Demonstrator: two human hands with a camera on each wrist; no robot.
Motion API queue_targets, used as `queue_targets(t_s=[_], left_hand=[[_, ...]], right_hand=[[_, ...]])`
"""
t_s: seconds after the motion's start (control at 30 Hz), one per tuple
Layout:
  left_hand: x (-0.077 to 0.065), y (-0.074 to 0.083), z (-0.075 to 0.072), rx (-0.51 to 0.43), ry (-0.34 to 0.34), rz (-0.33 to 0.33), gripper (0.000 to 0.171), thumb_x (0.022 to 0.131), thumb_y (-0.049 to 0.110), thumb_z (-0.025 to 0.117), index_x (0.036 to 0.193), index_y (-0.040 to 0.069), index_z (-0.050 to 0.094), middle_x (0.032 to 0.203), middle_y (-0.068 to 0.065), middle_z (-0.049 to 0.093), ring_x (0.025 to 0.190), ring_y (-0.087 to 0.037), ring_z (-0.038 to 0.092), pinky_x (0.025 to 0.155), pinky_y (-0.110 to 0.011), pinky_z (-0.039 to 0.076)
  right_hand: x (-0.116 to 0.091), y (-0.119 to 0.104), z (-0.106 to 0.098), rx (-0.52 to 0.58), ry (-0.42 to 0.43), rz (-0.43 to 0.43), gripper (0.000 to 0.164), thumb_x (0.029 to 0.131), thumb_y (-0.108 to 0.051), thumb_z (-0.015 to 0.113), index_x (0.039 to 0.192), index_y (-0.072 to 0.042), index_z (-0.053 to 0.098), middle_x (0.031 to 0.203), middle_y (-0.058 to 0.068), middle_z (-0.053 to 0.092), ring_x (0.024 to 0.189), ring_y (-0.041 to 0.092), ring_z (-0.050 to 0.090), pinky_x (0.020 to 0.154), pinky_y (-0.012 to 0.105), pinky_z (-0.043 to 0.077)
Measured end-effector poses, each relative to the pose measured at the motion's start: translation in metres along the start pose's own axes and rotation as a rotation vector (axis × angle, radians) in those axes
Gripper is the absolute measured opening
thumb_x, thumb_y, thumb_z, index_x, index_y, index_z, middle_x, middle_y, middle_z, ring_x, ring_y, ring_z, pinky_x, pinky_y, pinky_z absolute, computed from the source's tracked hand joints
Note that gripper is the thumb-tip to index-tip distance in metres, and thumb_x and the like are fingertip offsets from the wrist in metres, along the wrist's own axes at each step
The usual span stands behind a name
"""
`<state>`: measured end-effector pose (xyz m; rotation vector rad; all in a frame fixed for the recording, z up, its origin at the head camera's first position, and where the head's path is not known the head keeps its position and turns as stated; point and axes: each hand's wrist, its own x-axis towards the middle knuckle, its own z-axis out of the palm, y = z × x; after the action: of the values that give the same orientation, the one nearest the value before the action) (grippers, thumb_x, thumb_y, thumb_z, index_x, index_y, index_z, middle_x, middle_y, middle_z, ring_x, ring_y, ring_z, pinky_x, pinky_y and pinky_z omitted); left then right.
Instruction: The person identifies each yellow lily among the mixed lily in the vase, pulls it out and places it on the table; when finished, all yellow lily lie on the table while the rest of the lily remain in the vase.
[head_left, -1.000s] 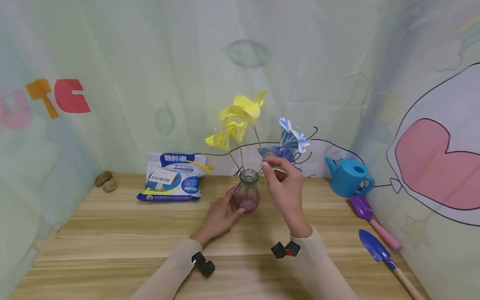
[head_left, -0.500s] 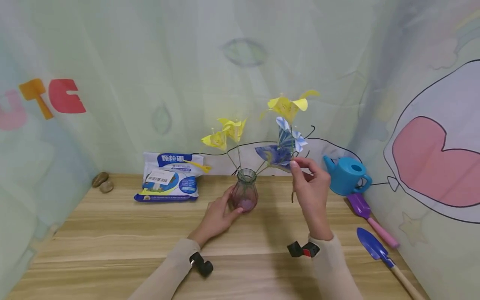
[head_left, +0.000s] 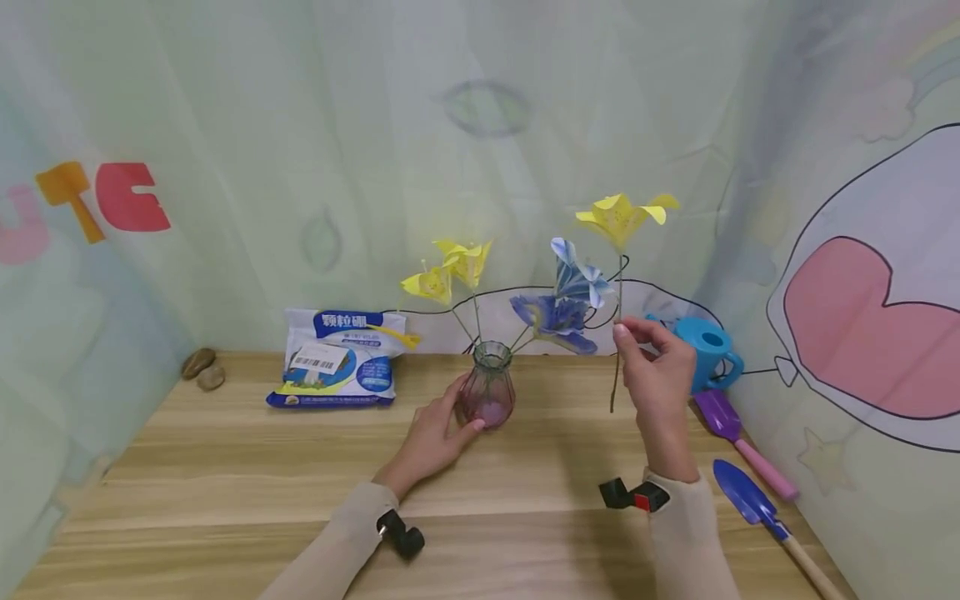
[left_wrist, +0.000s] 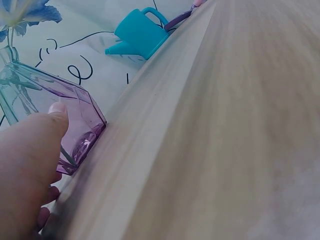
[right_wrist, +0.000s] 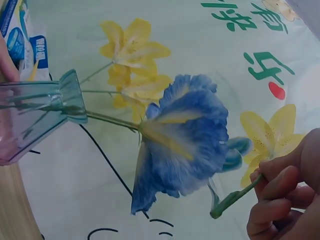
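My left hand (head_left: 426,437) grips a small glass vase (head_left: 489,393), pink below and greenish at the neck, standing on the table. In the left wrist view the thumb lies along the vase (left_wrist: 82,107). Two yellow artificial flowers (head_left: 429,283) lean left out of the vase, and two blue ones (head_left: 553,317) lean right. To their right, my right hand (head_left: 662,379) pinches the stem of another yellow artificial flower (head_left: 617,218), held upright above the table. The right wrist view shows thumb and fingers on its stem (right_wrist: 232,200), whose end is free.
A white and blue printed bag (head_left: 337,362) lies back left, beside two brown stones (head_left: 201,364). Back right stands a blue watering can (head_left: 701,342), partly behind my right hand. A purple shovel (head_left: 720,414) and a blue trowel (head_left: 742,490) lie along the right edge.
The yellow flower in my right hand has come out of the vase and moved right, past the blue flowers. My left hand has stayed on the vase.
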<state>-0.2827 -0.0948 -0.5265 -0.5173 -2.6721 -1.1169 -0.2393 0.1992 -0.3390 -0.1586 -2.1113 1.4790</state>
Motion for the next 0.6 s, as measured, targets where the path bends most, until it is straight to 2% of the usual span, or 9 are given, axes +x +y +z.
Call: queue_targets(t_s=[0.17,0.37,0.6], left_hand=[[-0.001,0.001,0.001,0.001,-0.004,-0.003,0.081,0.103,0.050,0.068,0.170,0.021,0.032,0.159,-0.017,0.059,0.144,-0.042,0.058,0.116,-0.065,0.040],[-0.001,0.001,-0.001,0.000,-0.009,0.002,0.082,0.103,0.049,0.068,0.170,0.020,0.031,0.160,-0.017,0.058,0.146,-0.043,0.057,0.115,-0.064,0.040],[-0.001,0.001,0.000,-0.003,-0.014,-0.003,0.082,0.103,0.050,0.067,0.170,0.020,0.031,0.161,-0.017,0.058,0.146,-0.042,0.057,0.115,-0.064,0.039]], right_hand=[[0.008,0.004,-0.006,-0.051,0.018,0.072,0.031,0.106,-0.032,0.069,0.127,-0.010,0.078,0.114,0.005,0.069,0.105,0.013,0.055,0.074,0.015,0.050],[0.017,0.011,-0.010,-0.090,0.002,0.172,0.032,0.107,-0.032,0.068,0.130,-0.011,0.076,0.118,0.005,0.065,0.112,0.016,0.050,0.085,0.029,0.046],[0.026,0.023,-0.010,-0.138,-0.059,0.280,0.034,0.107,-0.030,0.068,0.132,-0.008,0.074,0.118,0.008,0.062,0.113,0.021,0.049,0.087,0.033,0.043]])
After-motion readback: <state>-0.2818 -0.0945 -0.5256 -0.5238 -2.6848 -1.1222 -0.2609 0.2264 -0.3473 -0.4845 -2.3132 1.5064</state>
